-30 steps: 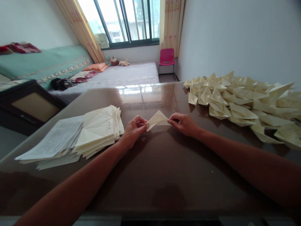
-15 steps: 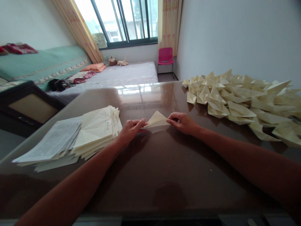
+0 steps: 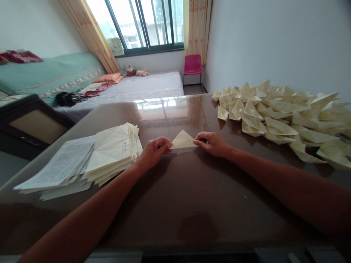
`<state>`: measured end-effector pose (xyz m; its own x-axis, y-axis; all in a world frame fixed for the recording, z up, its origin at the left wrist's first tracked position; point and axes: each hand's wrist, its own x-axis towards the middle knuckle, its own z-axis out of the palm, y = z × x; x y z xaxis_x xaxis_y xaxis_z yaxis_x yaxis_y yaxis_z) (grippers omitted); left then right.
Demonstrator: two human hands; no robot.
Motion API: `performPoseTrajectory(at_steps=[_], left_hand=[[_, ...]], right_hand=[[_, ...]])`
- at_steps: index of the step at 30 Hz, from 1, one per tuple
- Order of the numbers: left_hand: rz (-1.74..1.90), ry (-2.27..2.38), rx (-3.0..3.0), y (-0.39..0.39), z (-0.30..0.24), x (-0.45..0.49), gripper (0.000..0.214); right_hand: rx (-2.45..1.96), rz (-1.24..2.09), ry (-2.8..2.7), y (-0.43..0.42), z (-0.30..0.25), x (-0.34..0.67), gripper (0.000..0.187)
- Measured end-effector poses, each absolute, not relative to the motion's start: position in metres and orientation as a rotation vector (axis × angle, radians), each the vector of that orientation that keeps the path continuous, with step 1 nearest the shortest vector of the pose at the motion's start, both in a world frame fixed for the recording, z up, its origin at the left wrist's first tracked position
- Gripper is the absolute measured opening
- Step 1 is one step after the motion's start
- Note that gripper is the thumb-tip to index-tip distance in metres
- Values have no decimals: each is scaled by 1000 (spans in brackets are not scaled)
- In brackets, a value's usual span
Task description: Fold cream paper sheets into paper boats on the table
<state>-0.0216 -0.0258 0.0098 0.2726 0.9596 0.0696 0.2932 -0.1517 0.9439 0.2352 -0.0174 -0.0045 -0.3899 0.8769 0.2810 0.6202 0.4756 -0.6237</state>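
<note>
A small cream sheet of folded paper (image 3: 182, 140), triangular with its point away from me, is held low over the brown table between both hands. My left hand (image 3: 155, 150) pinches its left corner between thumb and fingers. The right corner is gripped by the fingertips of my right hand (image 3: 212, 143). Faint lines show on the paper's face. To the left of my left hand lies a stack of cream paper sheets (image 3: 111, 148) with crease marks. Beyond my right hand spreads a heap of folded paper boats (image 3: 279, 113).
Grey printed sheets (image 3: 64, 160) lie beside the cream stack on the glossy brown table (image 3: 197, 204). A dark wooden cabinet (image 3: 35, 124) stands at the left. Past the table are a bed (image 3: 159, 82), a pink chair (image 3: 192, 65) and a window.
The folded paper now lies flatter and its lower edge looks straighter. My left fingers have closed further round its left corner. Both hands stay in nearly the same place.
</note>
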Motion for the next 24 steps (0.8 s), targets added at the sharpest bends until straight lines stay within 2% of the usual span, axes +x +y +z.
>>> performPoseTrajectory(at_steps=[8,15,24], left_hand=[[986,1114,1463,-25,6,-22,33],[1039,1165,1402,-28,3,-15,28],[1105,1050,1185,-27,0,-18,39]], right_hand=[[-1212,598,-2099,-19,-4,233,23],[-1212,634,-2055,-21,-4,231,25],[-1173,646,-1979,-25,-2,227,28]])
